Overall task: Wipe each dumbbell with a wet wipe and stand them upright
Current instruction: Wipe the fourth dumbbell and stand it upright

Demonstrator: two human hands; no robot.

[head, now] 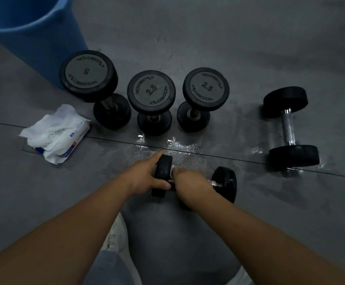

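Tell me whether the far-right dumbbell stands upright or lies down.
Lying down: the far-right dumbbell rests with both heads on the floor, handle horizontal.

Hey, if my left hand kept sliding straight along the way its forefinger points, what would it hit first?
Probably the base of the rightmost upright 2.5 dumbbell, past the wet patch. The left hand grips one head of the near dumbbell; depth is only a guess.

Open floor behind upright dumbbells
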